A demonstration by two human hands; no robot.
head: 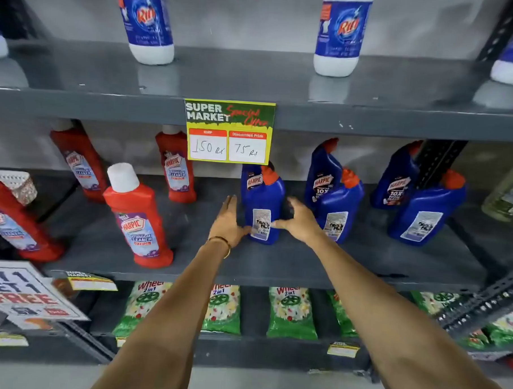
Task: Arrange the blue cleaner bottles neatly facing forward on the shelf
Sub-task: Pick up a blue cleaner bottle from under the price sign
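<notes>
Several blue Harpic cleaner bottles with red caps stand on the middle grey shelf (275, 268). The front bottle (262, 206) shows its back label. My left hand (227, 222) sits flat at its left side, thumb touching the base. My right hand (299, 219) is at its right side, fingers spread, thumb against the label. Neither hand is closed around it. A second blue bottle (338, 209) and a third (425, 213) also stand in front with back labels showing. Behind them, two more blue bottles (322, 179) (397, 182) face forward.
Red Harpic bathroom cleaner bottles (136, 218) fill the shelf's left half. A yellow price tag (228, 131) hangs from the upper shelf edge, which carries Rin bottles (148, 22). Green Wheel packets (291, 310) lie on the shelf below. A metal upright (439, 164) stands at right.
</notes>
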